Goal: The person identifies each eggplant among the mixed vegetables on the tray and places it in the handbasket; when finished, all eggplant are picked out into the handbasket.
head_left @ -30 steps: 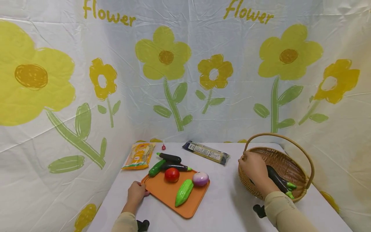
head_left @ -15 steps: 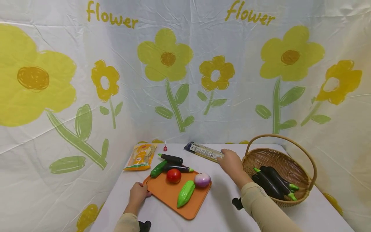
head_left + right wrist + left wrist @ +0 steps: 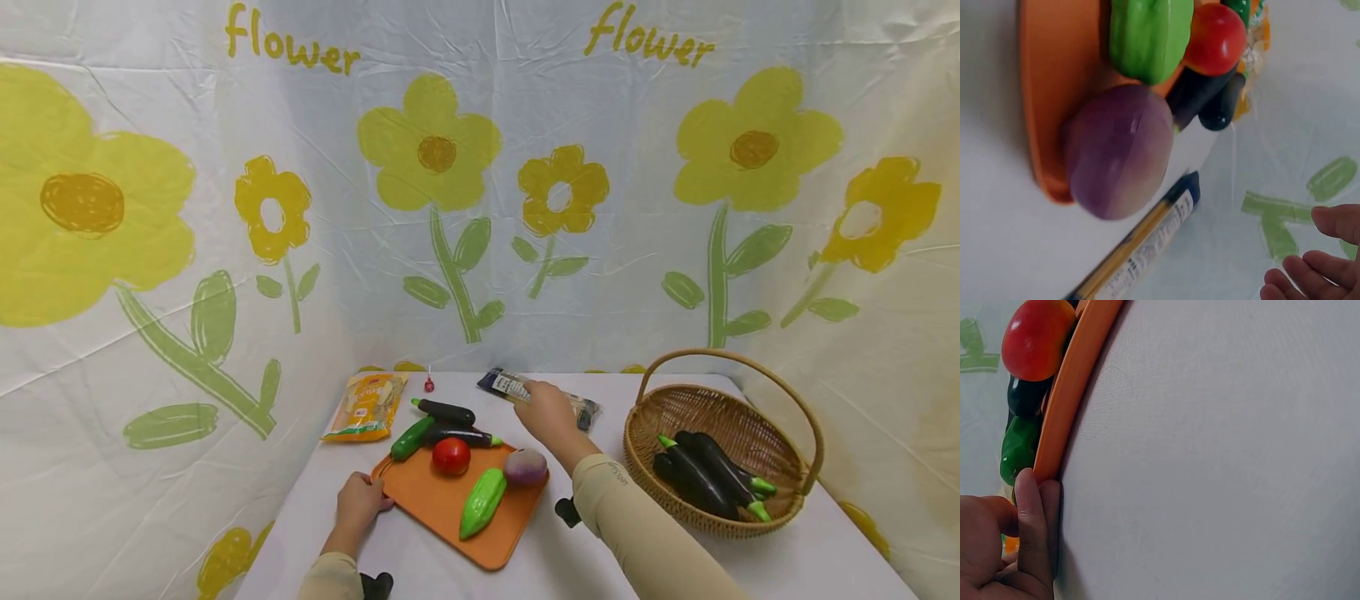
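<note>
My left hand grips the left corner of an orange tray, with fingers at its rim in the left wrist view. On the tray lie a red tomato, a light green ridged gourd and a purple-white turnip-like vegetable. A dark green cucumber-like vegetable and a black eggplant lie at the far edge, another eggplant behind them. My right hand holds nothing, fingers loosely bent and apart. It overlaps a long packet in the head view, beyond the turnip-like vegetable.
A wicker basket with a tall handle stands at the right, several black eggplants inside. An orange food bag and a small red lollipop lie at the back left. A flower-printed curtain surrounds the table.
My right hand has come out of the basket and moved left across the table, over the long packet, leaving an eggplant in the basket. My left hand stays on the tray's corner.
</note>
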A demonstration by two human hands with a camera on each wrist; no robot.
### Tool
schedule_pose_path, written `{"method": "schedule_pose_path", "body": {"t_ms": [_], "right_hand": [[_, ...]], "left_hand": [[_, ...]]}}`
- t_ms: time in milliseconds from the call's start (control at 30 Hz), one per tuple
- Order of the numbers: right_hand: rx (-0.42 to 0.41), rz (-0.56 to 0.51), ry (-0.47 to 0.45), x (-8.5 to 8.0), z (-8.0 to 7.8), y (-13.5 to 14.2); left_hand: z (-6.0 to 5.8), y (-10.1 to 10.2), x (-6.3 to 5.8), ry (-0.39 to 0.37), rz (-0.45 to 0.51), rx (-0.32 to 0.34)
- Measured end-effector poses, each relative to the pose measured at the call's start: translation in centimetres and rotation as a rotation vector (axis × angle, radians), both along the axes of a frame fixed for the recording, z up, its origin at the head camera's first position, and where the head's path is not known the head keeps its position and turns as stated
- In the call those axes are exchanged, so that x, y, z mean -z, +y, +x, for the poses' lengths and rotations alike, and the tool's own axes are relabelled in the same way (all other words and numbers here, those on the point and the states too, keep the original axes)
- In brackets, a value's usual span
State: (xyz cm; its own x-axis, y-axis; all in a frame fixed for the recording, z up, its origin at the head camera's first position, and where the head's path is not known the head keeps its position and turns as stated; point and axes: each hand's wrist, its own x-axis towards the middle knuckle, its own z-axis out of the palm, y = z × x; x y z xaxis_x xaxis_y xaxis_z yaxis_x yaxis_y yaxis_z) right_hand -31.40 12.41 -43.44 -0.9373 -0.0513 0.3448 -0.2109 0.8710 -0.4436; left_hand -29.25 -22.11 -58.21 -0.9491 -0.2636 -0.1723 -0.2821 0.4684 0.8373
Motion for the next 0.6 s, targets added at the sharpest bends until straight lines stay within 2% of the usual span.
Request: {"method": "schedule_pose_path", "body": {"t_ms": [167,367,600], "right_hand": [[-0.041,0.030,0.006,0.7,-0.8,-2.0],[-0.050,0.032,-0.066,1.8,-2.1,-4.3],[-0.082,0.049,-0.109,3.7,-3.7,-6.6]], "left_hand": [[0.1,0.2,-0.2,0.002,0.006,-0.004],[0.1,0.2,-0.4,0.000,-0.001,-0.010],[-0.1,0.0,0.1,0.023,-0.003,-0.012]]}}
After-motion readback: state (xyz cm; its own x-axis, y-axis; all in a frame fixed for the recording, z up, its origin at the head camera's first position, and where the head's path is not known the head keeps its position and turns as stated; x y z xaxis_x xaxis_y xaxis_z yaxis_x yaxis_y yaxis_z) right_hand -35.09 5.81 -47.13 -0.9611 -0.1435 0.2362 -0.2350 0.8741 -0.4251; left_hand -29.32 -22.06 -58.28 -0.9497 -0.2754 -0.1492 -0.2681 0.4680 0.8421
